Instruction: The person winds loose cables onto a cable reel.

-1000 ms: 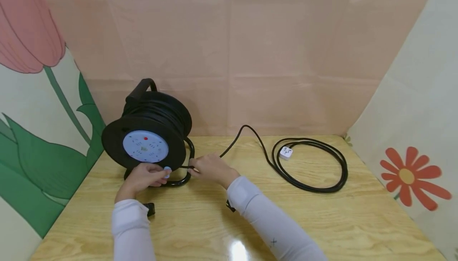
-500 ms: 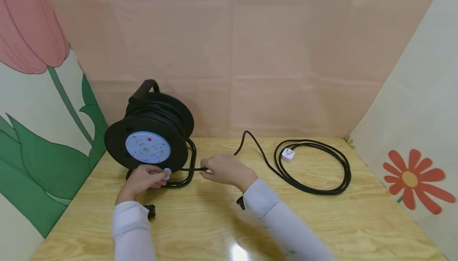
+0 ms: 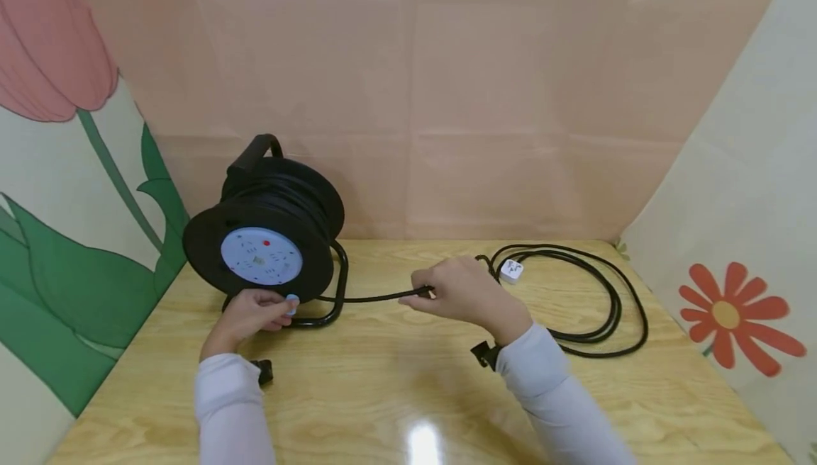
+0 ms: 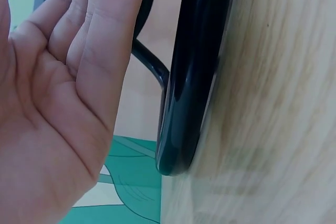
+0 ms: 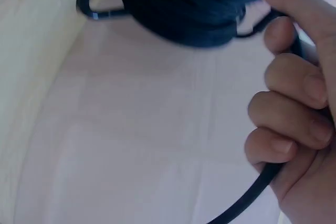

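Observation:
A black cable reel (image 3: 255, 238) with a pale blue socket panel (image 3: 262, 256) stands on the left of the table. At its lower front edge my left hand (image 3: 252, 316) pinches a small light blue knob (image 3: 292, 304) between thumb and fingers. My right hand (image 3: 462, 291) grips the black cable (image 3: 376, 298), which runs nearly straight from the reel's underside. In the right wrist view the fingers of that hand (image 5: 294, 103) curl round the cable (image 5: 247, 198). The left wrist view shows the left palm (image 4: 58, 108) beside the reel's black tube frame (image 4: 191, 77).
Loose loops of cable (image 3: 641, 316) lie at the right of the wooden table (image 3: 357, 408), with a white plug (image 3: 511, 271) inside them. A pinkish backdrop (image 3: 408, 96) rises behind, and flower-printed panels (image 3: 734, 309) flank both sides.
My right hand has moved right with the cable, so the stretch from the reel is longer. The slack hump has gone and the loops have spread. My left hand has stayed at the knob.

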A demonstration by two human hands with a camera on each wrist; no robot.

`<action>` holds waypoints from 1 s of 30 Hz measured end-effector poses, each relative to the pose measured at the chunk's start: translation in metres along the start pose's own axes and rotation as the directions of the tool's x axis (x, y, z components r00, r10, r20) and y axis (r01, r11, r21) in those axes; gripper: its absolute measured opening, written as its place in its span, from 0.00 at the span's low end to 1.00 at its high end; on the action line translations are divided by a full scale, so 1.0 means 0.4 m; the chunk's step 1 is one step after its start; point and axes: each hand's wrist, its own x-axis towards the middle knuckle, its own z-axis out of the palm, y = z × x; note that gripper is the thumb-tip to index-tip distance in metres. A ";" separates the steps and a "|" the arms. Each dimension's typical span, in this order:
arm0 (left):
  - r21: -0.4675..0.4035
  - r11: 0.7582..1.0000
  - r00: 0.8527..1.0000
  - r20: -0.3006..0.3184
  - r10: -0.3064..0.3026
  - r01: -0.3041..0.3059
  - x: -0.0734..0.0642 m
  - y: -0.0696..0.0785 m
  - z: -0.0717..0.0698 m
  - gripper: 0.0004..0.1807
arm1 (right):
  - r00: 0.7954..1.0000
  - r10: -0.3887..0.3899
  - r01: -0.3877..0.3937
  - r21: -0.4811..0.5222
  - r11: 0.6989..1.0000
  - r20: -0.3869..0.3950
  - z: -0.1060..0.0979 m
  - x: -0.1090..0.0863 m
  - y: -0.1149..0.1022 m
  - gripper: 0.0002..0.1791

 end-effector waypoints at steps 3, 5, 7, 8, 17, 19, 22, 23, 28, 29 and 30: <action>0.004 1.000 1.000 -0.006 -0.004 0.004 0.001 0.001 -0.004 0.25 | 0.995 0.023 -0.023 0.001 1.000 -0.099 -0.028 -0.029 0.040 0.20; 0.009 1.000 1.000 -0.014 -0.009 0.009 -0.001 0.003 -0.006 0.25 | 0.987 0.055 -0.052 0.023 0.998 -0.148 -0.037 -0.048 0.068 0.19; 0.014 1.000 1.000 -0.019 -0.011 0.012 -0.003 0.003 -0.008 0.25 | 0.980 0.101 -0.095 0.041 0.995 -0.172 -0.042 -0.066 0.090 0.19; 0.015 1.000 1.000 -0.021 -0.012 0.013 -0.004 0.002 -0.008 0.25 | 0.977 0.123 -0.116 0.050 0.992 -0.176 -0.043 -0.074 0.099 0.19; -0.021 0.999 0.999 -0.045 -0.028 0.027 -0.007 -0.021 -0.018 0.25 | 0.949 0.275 -0.266 0.079 0.961 -0.150 -0.034 -0.135 0.158 0.21; -0.024 0.999 0.998 -0.047 -0.028 0.027 -0.007 -0.027 -0.021 0.25 | 0.936 0.327 -0.319 0.082 0.944 -0.133 -0.029 -0.160 0.176 0.20; -0.021 0.999 0.998 -0.048 -0.028 0.027 -0.006 -0.032 -0.022 0.25 | 0.908 0.408 -0.400 0.093 0.912 -0.099 -0.018 -0.202 0.206 0.20; -0.022 0.999 0.998 -0.051 -0.030 0.029 -0.006 -0.032 -0.023 0.25 | 0.900 0.427 -0.419 0.095 0.903 -0.088 -0.014 -0.215 0.215 0.21; -0.011 1.000 0.998 -0.053 -0.026 0.025 -0.007 -0.029 -0.024 0.26 | 0.855 0.515 -0.509 0.104 0.855 -0.054 0.002 -0.280 0.262 0.24; -0.009 1.000 0.998 -0.053 -0.026 0.025 -0.007 -0.029 -0.024 0.26 | 0.842 0.537 -0.531 0.099 0.841 -0.047 0.002 -0.295 0.271 0.23; -0.008 1.000 0.998 -0.051 -0.025 0.024 -0.007 -0.029 -0.024 0.26 | 0.826 0.561 -0.556 0.091 0.826 -0.046 0.000 -0.310 0.279 0.23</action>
